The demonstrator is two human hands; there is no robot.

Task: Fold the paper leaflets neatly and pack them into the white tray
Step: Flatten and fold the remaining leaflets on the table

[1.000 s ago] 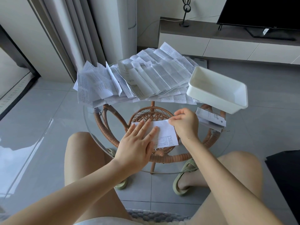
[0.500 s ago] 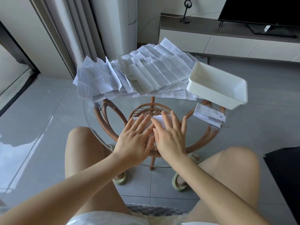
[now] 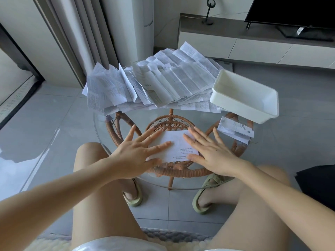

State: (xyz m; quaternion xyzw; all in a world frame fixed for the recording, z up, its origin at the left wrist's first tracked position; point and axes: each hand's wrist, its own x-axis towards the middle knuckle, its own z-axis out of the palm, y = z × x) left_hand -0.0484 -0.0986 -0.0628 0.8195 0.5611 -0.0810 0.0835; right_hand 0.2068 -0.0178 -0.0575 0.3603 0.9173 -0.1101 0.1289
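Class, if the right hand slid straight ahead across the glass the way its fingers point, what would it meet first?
Probably the unfolded leaflet pile; the right hand, flat on the folded leaflet, points away and leftward, missing the white tray.

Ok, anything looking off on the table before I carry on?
Yes: the white plastic tray sits at the right edge of the round glass table, apparently overhanging the rim and partly propped on the heap of loose printed leaflets, so it looks tilted. Left hand and right hand press the folded leaflet flat.
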